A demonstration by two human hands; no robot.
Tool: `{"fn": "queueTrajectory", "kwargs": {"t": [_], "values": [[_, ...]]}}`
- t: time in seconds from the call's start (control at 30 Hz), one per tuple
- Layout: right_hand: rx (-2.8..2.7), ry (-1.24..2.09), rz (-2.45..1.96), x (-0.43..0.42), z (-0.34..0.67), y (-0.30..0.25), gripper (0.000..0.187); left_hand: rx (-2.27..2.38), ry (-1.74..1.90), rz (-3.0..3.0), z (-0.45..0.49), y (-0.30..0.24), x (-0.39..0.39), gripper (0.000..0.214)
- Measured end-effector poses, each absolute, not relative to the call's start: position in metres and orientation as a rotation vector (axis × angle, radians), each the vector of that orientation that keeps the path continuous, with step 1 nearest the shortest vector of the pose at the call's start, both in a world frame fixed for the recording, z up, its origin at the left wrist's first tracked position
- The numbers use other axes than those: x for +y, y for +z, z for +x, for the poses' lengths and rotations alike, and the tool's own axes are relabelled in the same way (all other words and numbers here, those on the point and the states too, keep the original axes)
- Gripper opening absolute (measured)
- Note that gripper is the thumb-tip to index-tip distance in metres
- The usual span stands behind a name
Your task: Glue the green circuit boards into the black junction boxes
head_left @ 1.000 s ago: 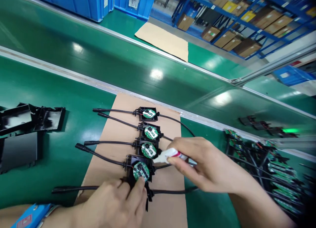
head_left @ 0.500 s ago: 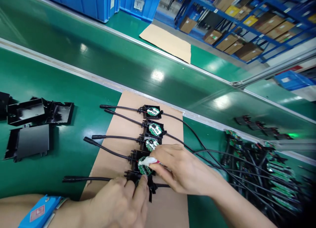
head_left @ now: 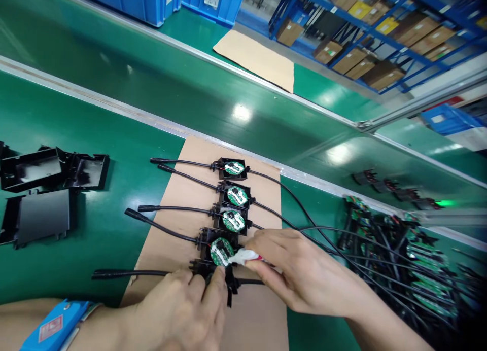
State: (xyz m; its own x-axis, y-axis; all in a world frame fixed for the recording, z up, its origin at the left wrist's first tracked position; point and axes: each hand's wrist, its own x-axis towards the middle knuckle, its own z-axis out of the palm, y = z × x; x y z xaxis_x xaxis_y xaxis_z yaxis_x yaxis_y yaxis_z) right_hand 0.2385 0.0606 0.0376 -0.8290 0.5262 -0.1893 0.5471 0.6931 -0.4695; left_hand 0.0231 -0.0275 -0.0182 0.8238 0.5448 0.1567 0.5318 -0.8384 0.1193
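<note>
My right hand [head_left: 292,270] pinches a white squeeze tube [head_left: 246,256] with a bit of red on it. Its tip meets the lower right edge of a round green circuit board [head_left: 221,251], which carries white paste and sits in an open black plastic case. My left hand [head_left: 186,310] has its fingers bent over the nearest black case [head_left: 230,281], mostly hiding it; the index fingertip lies by the lower edge of the round board. Three more cases stand in a row behind, among them the farthest case [head_left: 233,169], their boards bearing white paste.
The row lies on a cardboard sheet [head_left: 262,310], black cables running out both sides. Empty black housings [head_left: 43,216] lie at left. At right is a heap of cabled circuit boards [head_left: 429,270]. A metal-edged green panel [head_left: 213,97] rises behind, with blue bins [head_left: 213,3] beyond.
The tube in my right hand has moved right across the board, which now shows more fully with a white paste line. My left hand stays on the nearest case. The view shifted slightly.
</note>
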Motion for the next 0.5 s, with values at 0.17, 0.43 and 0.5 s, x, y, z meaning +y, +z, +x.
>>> {"fn": "queueTrajectory", "kwargs": {"t": [0.17, 0.43, 0.5], "values": [[2.848, -0.849, 0.915, 0.067, 0.239, 0.034, 0.024, 0.951, 0.324, 2.896, 0.025, -0.024, -0.029, 0.032], [2.821, -0.839, 0.945, 0.075, 0.235, 0.025, 0.024, 0.896, 0.358, 2.922, 0.024, -0.023, -0.026, 0.03], [2.835, -0.794, 0.973, 0.073, 0.238, 0.025, 0.023, 0.879, 0.368, 2.941, 0.024, -0.018, -0.025, 0.029]]}}
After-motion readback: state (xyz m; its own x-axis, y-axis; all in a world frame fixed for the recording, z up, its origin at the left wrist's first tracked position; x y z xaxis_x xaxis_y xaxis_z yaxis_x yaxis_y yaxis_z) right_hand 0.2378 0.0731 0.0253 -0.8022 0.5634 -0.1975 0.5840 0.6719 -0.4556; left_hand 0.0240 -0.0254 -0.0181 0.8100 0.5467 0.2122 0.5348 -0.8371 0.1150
